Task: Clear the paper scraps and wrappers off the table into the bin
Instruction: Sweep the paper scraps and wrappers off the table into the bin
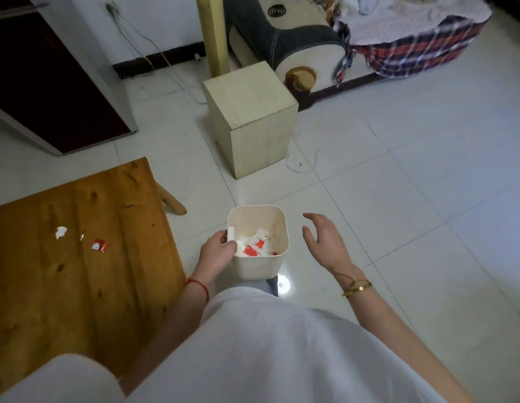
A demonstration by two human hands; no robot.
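Note:
A small cream bin (260, 267) is held up just right of the wooden table (78, 286). My left hand (216, 253) grips its left rim. White paper and red wrappers lie inside the bin. My right hand (325, 239) hovers to the right of the bin, fingers spread, holding nothing. On the table lie a white paper scrap (61, 232), a tiny scrap (82, 236) and a red-and-white wrapper (100, 245).
A pale wooden box (253, 117) stands on the tiled floor beyond the bin, with white cables beside it. A dark cabinet (49, 82) is at the back left. A sofa with a plaid cloth (412, 48) is at the back right.

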